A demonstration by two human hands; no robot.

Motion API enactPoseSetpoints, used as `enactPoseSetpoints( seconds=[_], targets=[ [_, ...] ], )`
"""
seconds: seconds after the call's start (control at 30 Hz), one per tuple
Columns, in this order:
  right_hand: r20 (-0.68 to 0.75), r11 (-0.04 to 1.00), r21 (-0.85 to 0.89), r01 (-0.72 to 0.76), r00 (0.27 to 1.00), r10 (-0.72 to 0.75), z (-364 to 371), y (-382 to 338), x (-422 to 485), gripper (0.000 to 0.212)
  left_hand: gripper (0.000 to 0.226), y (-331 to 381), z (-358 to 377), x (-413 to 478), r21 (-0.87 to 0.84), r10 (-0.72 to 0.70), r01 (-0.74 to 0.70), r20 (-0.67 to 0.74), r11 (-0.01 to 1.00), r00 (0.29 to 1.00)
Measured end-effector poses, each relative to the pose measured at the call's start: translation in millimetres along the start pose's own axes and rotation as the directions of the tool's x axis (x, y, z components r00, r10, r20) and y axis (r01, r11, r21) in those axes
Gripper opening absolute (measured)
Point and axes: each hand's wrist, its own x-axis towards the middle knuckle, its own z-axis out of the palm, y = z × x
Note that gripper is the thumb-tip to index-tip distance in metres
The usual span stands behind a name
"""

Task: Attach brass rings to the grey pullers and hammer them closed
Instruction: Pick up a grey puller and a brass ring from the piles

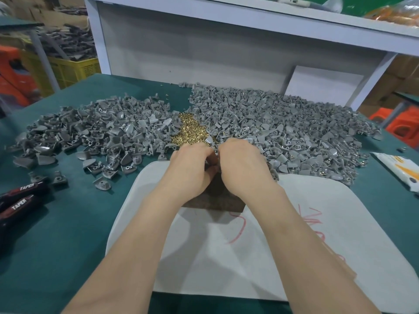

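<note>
Head camera shows one grey puller [209, 140] pinched between curled fingers of the left hand [192, 165] and right hand [243, 165], over a dark block [215, 201], near the brass rings [188, 130] heaped between two puller piles [283, 125].

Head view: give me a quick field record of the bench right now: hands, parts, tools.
left hand: fingers curled, meeting the right hand over the block
right hand: fingers curled, same spot
grey puller: one sticks up between the fingertips; grip hidden
brass rings: pile just beyond the hands, between two puller heaps
block: dark, on the white board
tool handles: black, at far left, untouched
</note>
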Motion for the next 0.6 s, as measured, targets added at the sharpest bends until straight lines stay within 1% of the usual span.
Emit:
enactPoseSetpoints(
  seconds=[0.13,0.23,0.27,0.33,0.4,0.47,0.53,0.6],
  targets=[
    [0.007,1.000,0.004,-0.006,1.000,0.006,3,0,1,0.027,0.010,-1,1,0,0.003,0.002,-0.002,-0.011,1.000,1.000],
    [0.017,0.999,0.047,-0.004,1.000,0.003,8,4,3,0.022,0.006,-1,1,0,-0.015,0.004,-0.005,-0.018,1.000,1.000],
    [0.032,0.995,0.095,-0.018,0.999,0.015,9,8,4,0.019,0.005,-1,1,0,-0.027,-0.003,0.002,-0.022,1.000,1.000],
    [0.070,0.960,0.270,-0.069,0.996,0.052,13,21,5,0.014,0.006,-1,1,0,-0.032,-0.020,0.019,-0.029,0.999,0.999],
    [0.088,0.866,0.486,-0.121,0.992,0.089,16,32,2,0.016,0.010,-1,2,0,-0.032,-0.030,0.028,-0.037,0.999,0.999],
    [0.077,0.763,0.628,-0.153,0.988,0.135,18,38,-1,0.017,0.013,-1,2,0,-0.041,-0.034,0.033,-0.038,0.999,0.999],
    [0.052,0.720,0.676,-0.158,0.985,0.167,20,39,-3,0.016,0.013,-1,2,1,-0.048,-0.035,0.033,-0.033,0.998,0.999],
    [0.034,0.732,0.666,-0.145,0.986,0.165,24,36,-4,0.012,0.011,-2,2,1,-0.052,-0.037,0.036,-0.033,0.998,0.999]
  ],
)
